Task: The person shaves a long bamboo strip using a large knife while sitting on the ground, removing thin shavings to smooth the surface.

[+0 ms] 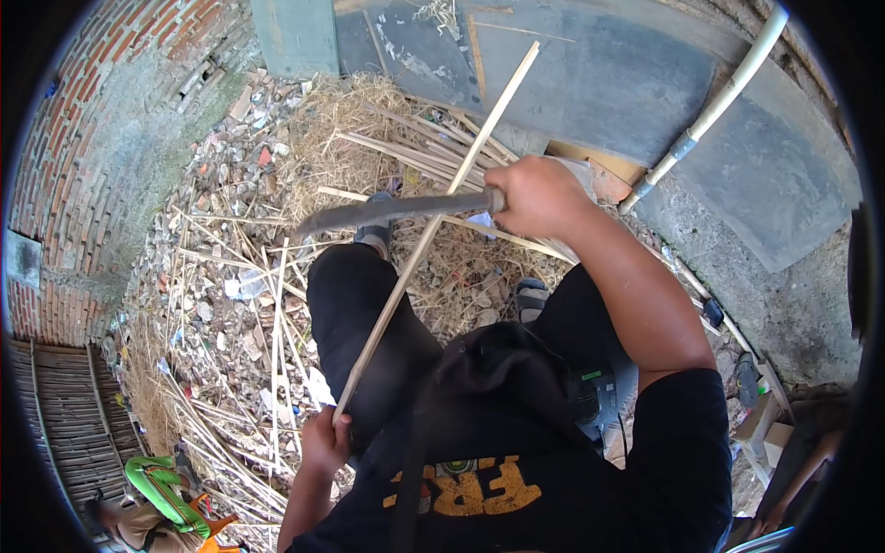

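Black shirt [516, 488], cut off below; right grip [537, 195] mostly hides machete handle [496, 199].

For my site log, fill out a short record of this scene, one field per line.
Left hand: closed around the lower end of a long pale strip
Right hand: grips a large knife by its handle
Crossing: blade and strip overlap in view; contact unclear
Beyond the hands: a loose pile of strips beside dry straw
Ground at left: rubble, more strips scattered over it
Far left: brick wall
Lower left: person in green trousers
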A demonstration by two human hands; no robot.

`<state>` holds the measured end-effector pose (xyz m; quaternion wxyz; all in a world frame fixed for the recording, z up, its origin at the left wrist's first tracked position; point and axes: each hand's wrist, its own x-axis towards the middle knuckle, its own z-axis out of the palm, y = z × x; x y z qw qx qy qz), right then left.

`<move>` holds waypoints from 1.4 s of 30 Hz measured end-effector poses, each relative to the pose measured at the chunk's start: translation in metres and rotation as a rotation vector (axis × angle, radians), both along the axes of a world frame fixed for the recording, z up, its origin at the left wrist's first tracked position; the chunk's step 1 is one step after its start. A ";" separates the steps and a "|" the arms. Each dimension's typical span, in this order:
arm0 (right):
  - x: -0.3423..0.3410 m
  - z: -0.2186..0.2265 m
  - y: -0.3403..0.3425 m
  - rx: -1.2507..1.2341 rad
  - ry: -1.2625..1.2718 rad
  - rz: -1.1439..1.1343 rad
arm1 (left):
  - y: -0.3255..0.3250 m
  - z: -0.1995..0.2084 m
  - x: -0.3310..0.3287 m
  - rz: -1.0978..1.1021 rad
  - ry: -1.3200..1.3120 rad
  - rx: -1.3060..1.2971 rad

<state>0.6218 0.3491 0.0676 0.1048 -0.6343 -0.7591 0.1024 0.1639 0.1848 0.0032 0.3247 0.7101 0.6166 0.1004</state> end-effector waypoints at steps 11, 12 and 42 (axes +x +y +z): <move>-0.002 -0.002 -0.007 0.016 -0.034 -0.038 | 0.008 0.023 0.001 -0.048 0.005 -0.052; 0.004 -0.005 -0.001 0.012 -0.035 -0.039 | 0.011 0.020 0.003 -0.050 0.004 -0.055; 0.009 0.008 -0.003 -0.079 0.155 -0.169 | -0.001 -0.001 0.013 -0.107 0.119 0.186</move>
